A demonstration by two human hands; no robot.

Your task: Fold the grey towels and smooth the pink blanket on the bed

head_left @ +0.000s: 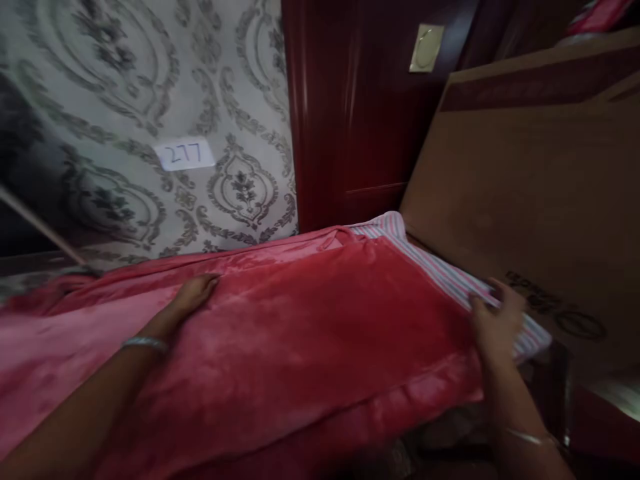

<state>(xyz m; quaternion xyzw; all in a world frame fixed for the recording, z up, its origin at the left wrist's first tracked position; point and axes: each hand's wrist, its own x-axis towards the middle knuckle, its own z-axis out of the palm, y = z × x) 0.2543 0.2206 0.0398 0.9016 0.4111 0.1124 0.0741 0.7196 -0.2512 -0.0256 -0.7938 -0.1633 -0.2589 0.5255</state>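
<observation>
A red plush blanket (320, 320) lies spread in folded layers across a long, narrow surface. My left hand (195, 293), with a bracelet at its wrist, rests on the far edge of the top layer, fingers curled over that edge. At the blanket's right end, my right hand (500, 323) grips the corner, thumb over the border where the blanket meets a striped cloth (440, 273). This pink, white and grey cloth sticks out from under the blanket. Some of the right fingers are blurred, and the blanket's underside is hidden.
A large cardboard box (520, 180) leans close on the right. Behind the blanket are patterned wallpaper (245, 187) with a paper label (185, 154) reading 277, and a dark red wooden panel (345, 120). A thin rod (45, 230) slants at the left.
</observation>
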